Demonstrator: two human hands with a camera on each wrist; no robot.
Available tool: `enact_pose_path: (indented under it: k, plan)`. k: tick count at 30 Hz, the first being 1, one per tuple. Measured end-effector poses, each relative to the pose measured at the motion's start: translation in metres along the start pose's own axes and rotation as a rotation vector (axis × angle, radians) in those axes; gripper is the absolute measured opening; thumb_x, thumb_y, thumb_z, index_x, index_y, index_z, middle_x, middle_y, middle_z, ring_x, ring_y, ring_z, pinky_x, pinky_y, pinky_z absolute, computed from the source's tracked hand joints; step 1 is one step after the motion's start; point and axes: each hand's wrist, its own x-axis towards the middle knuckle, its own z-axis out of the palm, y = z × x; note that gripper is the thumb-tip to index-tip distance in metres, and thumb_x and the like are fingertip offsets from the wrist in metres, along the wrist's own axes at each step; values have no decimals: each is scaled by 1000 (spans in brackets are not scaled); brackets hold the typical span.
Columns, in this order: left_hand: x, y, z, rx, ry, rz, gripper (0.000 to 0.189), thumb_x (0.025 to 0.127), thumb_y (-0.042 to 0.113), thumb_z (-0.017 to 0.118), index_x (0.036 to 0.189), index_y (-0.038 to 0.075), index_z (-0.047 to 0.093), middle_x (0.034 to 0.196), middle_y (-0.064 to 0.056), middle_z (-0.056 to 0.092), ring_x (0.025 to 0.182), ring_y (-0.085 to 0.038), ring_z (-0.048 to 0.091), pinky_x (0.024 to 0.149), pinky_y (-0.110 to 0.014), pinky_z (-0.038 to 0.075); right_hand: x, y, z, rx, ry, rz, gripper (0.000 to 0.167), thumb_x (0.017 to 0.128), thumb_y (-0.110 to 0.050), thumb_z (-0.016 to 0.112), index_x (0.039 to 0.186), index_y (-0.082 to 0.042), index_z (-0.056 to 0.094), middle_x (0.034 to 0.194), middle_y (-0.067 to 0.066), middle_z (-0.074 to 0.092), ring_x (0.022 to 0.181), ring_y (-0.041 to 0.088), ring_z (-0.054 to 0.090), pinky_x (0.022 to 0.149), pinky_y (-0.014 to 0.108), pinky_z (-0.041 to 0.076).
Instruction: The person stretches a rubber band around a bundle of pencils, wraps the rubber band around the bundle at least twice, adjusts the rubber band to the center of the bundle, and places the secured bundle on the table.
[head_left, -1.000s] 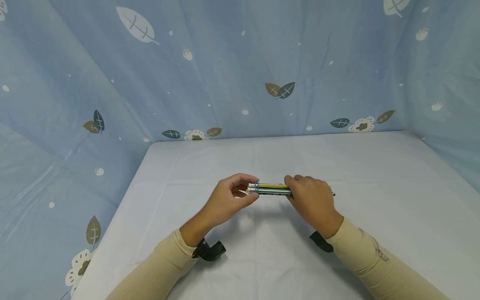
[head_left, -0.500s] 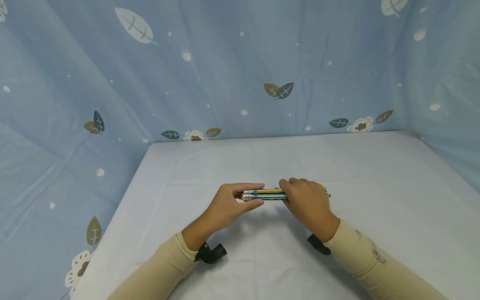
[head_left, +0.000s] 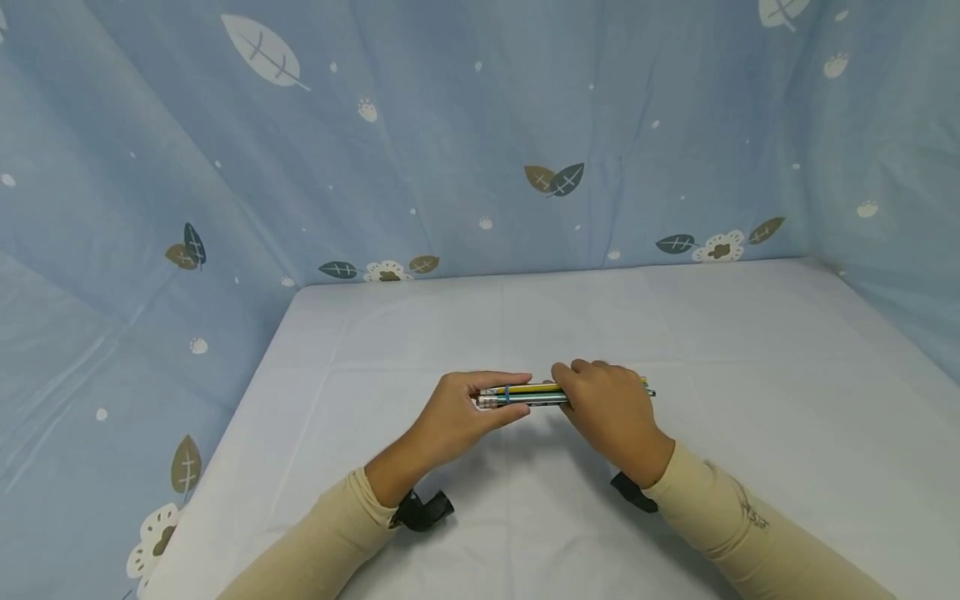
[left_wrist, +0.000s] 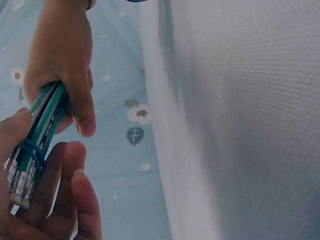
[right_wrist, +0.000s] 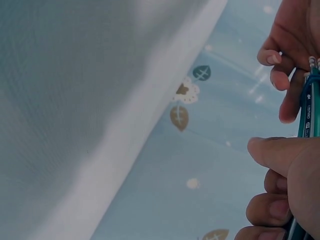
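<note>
Several pencils (head_left: 542, 397), green and yellow with eraser ends, lie together in a level bundle above the table. A blue elastic band (left_wrist: 34, 150) loops round them near the erasers. My left hand (head_left: 445, 421) holds the eraser end, thumb on the near side and index finger on the far side, both reaching past the band. Around the other end of the bundle, my right hand (head_left: 609, 417) keeps a curled grip, and the tips stick out beyond it. In the right wrist view part of the pencils (right_wrist: 311, 112) runs out of frame.
Under both hands stretches a table with a white cover (head_left: 510, 517). Blue curtain fabric (head_left: 450, 150) with leaf and flower prints hangs behind it and at both sides. Black wrist straps with camera mounts (head_left: 423, 510) hang below the sleeves.
The left thumb and index finger have slid from the band along the pencils toward the right hand. Both hands and the bundle have dropped slightly nearer, with the bundle shifting a little left.
</note>
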Motion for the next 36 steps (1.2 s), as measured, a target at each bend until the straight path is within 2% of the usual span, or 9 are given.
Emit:
enact_pose_path:
  k: [6, 10, 14, 17, 21, 24, 28, 32, 36]
  plan:
    - [0, 1, -1, 62, -4, 27, 44, 84, 34, 81, 126, 36, 68, 129, 7, 67, 91, -10, 68, 72, -26, 57, 0, 2, 0, 2, 1, 1, 29, 69, -9, 90, 80, -10, 63, 63, 3, 62, 50, 17, 55, 45, 28, 46]
    - [1, 0, -3, 161, 20, 92, 47, 86, 34, 79, 131, 35, 63, 129, 10, 65, 101, -8, 64, 84, -30, 55, 1, 5, -1, 3, -3, 30, 30, 69, -10, 91, 83, -10, 64, 64, 4, 63, 51, 19, 58, 44, 30, 45]
    - [3, -2, -6, 159, 48, 130, 39, 91, 24, 74, 127, 27, 60, 125, 7, 64, 103, -10, 63, 92, -30, 53, 2, 8, -1, 11, -10, 55, 31, 67, -9, 92, 84, -10, 65, 67, 5, 65, 53, 21, 60, 45, 31, 47]
    - [4, -3, -7, 112, 53, 138, 32, 92, 15, 70, 122, 18, 59, 121, 2, 63, 101, -15, 64, 90, -29, 54, 2, 9, -1, 9, -17, 63, 31, 67, -9, 92, 83, -10, 66, 67, 4, 66, 53, 20, 60, 45, 30, 47]
    - [4, -3, -7, 99, 51, 138, 28, 92, 12, 69, 118, 18, 60, 115, 3, 63, 96, -16, 64, 89, -29, 54, 2, 10, 0, 7, -18, 68, 30, 68, -8, 91, 81, -11, 64, 65, 3, 64, 51, 18, 57, 43, 29, 45]
    - [3, -3, -6, 101, 49, 128, 26, 92, 15, 70, 116, 22, 62, 110, 3, 66, 94, -14, 65, 91, -39, 55, 2, 10, 2, 18, -12, 63, 30, 68, -9, 91, 79, -11, 63, 63, 3, 62, 50, 17, 55, 42, 27, 42]
    - [2, -3, -6, 90, 50, 113, 27, 91, 17, 73, 118, 18, 65, 107, 3, 69, 95, -14, 67, 87, -47, 56, 1, 8, 2, 36, -14, 52, 30, 69, -10, 91, 79, -11, 62, 62, 2, 60, 49, 16, 53, 42, 26, 40]
    - [2, -2, -6, 90, 48, 110, 30, 91, 18, 74, 121, 18, 67, 109, 3, 70, 95, -14, 68, 79, -39, 58, 1, 7, 1, 40, -21, 46, 29, 69, -9, 90, 81, -10, 64, 63, 3, 61, 49, 16, 53, 42, 27, 41]
    - [1, -1, -6, 108, 51, 116, 33, 90, 23, 76, 122, 26, 69, 112, 7, 70, 94, -12, 67, 77, -37, 57, 1, 6, 0, 36, -22, 47, 29, 69, -8, 91, 82, -10, 65, 64, 3, 62, 49, 17, 54, 43, 27, 42]
